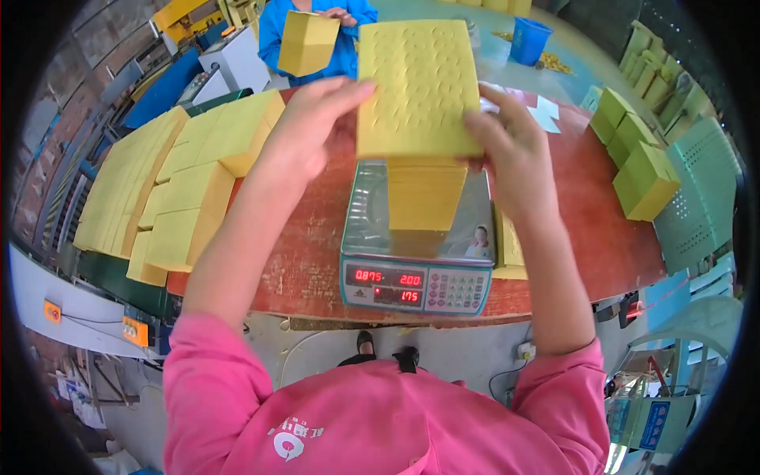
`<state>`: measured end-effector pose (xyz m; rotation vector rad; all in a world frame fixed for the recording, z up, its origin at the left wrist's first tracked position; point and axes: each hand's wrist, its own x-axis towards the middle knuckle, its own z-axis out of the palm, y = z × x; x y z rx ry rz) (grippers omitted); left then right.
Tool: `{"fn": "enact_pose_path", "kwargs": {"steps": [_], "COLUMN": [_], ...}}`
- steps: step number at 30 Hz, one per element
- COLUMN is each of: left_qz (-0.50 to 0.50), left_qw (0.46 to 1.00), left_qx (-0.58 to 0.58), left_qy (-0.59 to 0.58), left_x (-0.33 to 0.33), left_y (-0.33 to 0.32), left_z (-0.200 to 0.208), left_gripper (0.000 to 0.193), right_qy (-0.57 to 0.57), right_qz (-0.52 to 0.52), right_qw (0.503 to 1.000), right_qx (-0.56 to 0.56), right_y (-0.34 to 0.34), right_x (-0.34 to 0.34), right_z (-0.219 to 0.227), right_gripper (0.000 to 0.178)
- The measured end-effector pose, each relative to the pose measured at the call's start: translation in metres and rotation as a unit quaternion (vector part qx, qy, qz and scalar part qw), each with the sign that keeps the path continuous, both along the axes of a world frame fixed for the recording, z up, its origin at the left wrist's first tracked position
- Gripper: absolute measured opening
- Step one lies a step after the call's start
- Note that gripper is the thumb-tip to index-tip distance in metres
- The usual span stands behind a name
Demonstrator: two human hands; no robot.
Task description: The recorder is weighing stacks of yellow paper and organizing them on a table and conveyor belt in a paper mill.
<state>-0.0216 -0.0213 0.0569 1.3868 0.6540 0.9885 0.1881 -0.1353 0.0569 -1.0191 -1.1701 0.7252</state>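
Observation:
Between my two hands is a bundle of yellow paper (418,91), its top face covered with small curved dents. My left hand (310,123) grips its left edge, and my right hand (516,150), slightly blurred, closes on the right edge. Directly below is a narrower-looking yellow paper stack (426,198) on the glassy plate of a digital scale (364,229). Whether bundle and stack touch, I cannot tell. Red digits glow on the scale's front panel, beside a keypad. Another yellow block (509,245) lies against the scale's right side, partly behind my right forearm.
Rows of yellow paper blocks (186,218) fill the left side. Several more blocks (645,182) stand at the right edge of the red table (586,237), by a green perforated chair (697,198). Across the table, a person in blue (273,39) holds a yellow block (309,43).

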Motion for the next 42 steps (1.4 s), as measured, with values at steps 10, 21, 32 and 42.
{"fn": "enact_pose_path", "kwargs": {"steps": [10,21,32,42], "left_qz": [-0.039,0.019,0.034,0.165], "left_qw": [0.985,0.997,0.994,0.945], "left_qx": [-0.052,-0.041,0.008,0.214], "left_qy": [0.157,0.060,0.102,0.183], "left_x": [0.040,0.035,0.041,0.046], "left_y": [0.094,0.077,0.065,0.063], "left_z": [-0.013,-0.032,-0.032,-0.052], "left_gripper": [0.020,0.018,0.022,0.030], "right_qy": [-0.032,-0.106,-0.239,-0.268], "right_qz": [-0.001,-0.059,-0.106,-0.125], "right_qw": [0.986,0.983,0.964,0.955], "right_qx": [-0.163,-0.136,-0.056,-0.021], "right_y": [0.079,0.073,0.073,0.074], "right_x": [0.055,0.042,0.054,0.054], "right_z": [-0.012,-0.011,-0.024,-0.035], "right_gripper": [0.023,0.039,0.037,0.031]}}
